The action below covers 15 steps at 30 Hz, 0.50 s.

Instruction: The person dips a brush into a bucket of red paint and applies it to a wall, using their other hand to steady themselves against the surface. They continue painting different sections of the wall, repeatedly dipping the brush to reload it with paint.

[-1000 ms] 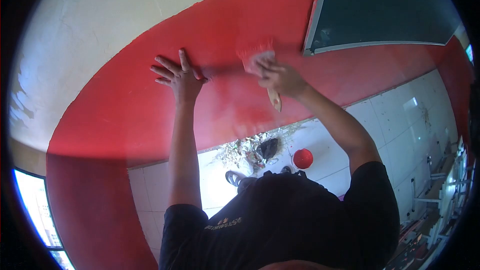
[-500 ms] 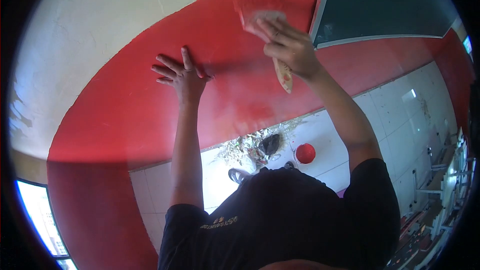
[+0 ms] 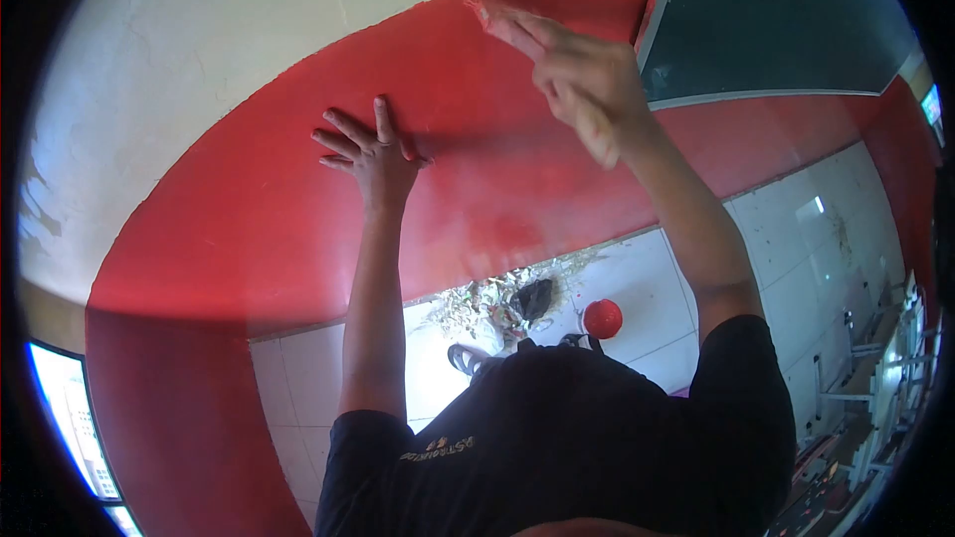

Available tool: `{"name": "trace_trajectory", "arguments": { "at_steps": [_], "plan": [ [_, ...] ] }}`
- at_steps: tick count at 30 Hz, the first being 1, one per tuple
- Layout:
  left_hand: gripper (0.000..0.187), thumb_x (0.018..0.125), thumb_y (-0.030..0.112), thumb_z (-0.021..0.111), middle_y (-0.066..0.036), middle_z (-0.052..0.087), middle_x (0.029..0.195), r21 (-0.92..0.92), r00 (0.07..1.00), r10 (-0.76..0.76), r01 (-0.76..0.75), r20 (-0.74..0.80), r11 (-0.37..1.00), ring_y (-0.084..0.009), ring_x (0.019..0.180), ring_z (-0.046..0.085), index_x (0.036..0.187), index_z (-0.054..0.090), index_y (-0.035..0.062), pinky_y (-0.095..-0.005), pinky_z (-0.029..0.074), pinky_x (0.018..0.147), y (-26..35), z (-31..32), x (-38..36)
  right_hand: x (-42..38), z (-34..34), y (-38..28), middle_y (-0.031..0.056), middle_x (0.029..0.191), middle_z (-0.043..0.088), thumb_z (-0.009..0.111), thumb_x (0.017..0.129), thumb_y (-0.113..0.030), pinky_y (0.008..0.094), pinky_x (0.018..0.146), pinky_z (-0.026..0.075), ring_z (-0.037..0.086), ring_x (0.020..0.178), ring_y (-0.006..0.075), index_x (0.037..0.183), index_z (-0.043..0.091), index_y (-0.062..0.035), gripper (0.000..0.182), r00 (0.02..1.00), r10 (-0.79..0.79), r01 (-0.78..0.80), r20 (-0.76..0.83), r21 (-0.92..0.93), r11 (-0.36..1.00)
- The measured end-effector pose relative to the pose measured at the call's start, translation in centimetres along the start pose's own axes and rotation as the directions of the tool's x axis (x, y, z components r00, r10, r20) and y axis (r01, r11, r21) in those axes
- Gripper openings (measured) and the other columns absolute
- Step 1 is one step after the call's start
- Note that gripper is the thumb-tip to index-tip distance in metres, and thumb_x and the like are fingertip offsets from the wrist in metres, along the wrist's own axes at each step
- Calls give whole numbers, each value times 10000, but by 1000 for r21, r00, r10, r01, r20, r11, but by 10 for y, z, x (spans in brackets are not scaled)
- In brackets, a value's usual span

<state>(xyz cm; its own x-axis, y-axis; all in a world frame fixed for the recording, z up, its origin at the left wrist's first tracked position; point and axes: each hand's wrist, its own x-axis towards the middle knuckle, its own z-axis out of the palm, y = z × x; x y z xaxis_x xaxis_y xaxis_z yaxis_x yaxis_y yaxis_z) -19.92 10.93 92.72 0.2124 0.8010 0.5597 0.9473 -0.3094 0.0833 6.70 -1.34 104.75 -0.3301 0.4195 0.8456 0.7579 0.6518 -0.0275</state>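
My right hand is wrapped round a paintbrush with a pale wooden handle. Its red-coated bristles touch or nearly touch the red wall, just below the border with the cream upper part. The brush appears nearly edge-on, its handle pointing down past my wrist. My left hand rests against the red paint with fingers spread and nothing in it. Reddish stains show on its fingertips. Paler, hazy patches mark the red surface lower down between my arms.
A dark green board with a metal frame adjoins the red area at upper right. Below, a red paint bucket stands on white floor tiles, beside scraps and a black plastic bag. Stacked furniture lines the right.
My right hand has shifted slightly right and turned, so the brush now shows its narrow edge instead of its broad face. My left hand stays spread on the wall. The view has tilted slightly.
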Motion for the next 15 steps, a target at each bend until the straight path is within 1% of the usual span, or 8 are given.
{"name": "trace_trajectory", "arguments": {
  "at_steps": [2,6,8,9,11,12,14,15],
  "plan": [
    [1320,574,419,941,-452,-145,1542,-7,1000,-10,10,19,1000,-740,1362,-106,1592,134,188,-858,168,985,1,-1,2,-10,8,-10,123,1330,621,671,795,-245,380,866,589,676,1121,264,760,641,-128,126,986,-165,156,10,-382,911],
    [1301,582,406,938,-450,-135,1545,4,1000,0,0,16,1000,-735,1369,-94,1590,143,195,-860,173,984,-1,2,0,-75,55,-2,86,1295,658,667,791,-278,395,859,586,656,1173,226,782,660,-137,141,951,-151,253,269,-403,879],
    [1297,583,407,937,-450,-134,1545,8,1000,-4,4,21,1000,-734,1370,-91,1589,145,196,-860,173,983,-1,0,0,-87,60,-11,76,1088,726,652,784,-223,391,918,571,703,1066,241,723,612,-103,141,838,1,24,545,-39,999],
    [1294,585,410,935,-449,-132,1546,5,1000,-7,7,21,1000,-734,1371,-89,1589,146,197,-859,173,986,0,-1,0,-82,56,-7,76,1088,726,652,784,-223,391,918,571,703,1066,241,723,612,-103,141,838,1,24,546,-39,999],
    [1292,587,412,933,-449,-130,1546,-1,1000,-3,3,21,1000,-733,1371,-87,1589,147,198,-859,173,988,2,-2,0,-58,38,2,52,1041,738,667,772,-209,375,906,577,722,996,201,714,588,-99,147,705,158,-296,691,84,951],
    [1280,593,410,928,-448,-127,1548,0,1000,-3,3,17,1000,-733,1371,-88,1588,151,197,-857,171,991,2,-2,1,-45,26,2,52,1041,738,667,772,-209,375,906,577,722,996,201,714,588,-99,147,706,159,-293,691,80,953],
    [1269,600,408,924,-446,-125,1550,3,1000,-8,8,14,1000,-733,1372,-88,1587,155,196,-855,169,995,0,0,-2,-22,5,-1,88,1083,731,681,765,-204,399,899,583,725,1004,249,703,567,-101,166,935,191,-243,300,146,959],
    [1259,603,404,921,-444,-124,1552,-11,1000,3,-3,-14,1000,-733,1372,-88,1587,162,200,-855,167,995,-1,4,-2,-16,3,-6,88,1083,731,681,765,-204,399,899,583,725,1004,249,703,567,-101,166,936,185,-237,301,147,960]
  ]
}}
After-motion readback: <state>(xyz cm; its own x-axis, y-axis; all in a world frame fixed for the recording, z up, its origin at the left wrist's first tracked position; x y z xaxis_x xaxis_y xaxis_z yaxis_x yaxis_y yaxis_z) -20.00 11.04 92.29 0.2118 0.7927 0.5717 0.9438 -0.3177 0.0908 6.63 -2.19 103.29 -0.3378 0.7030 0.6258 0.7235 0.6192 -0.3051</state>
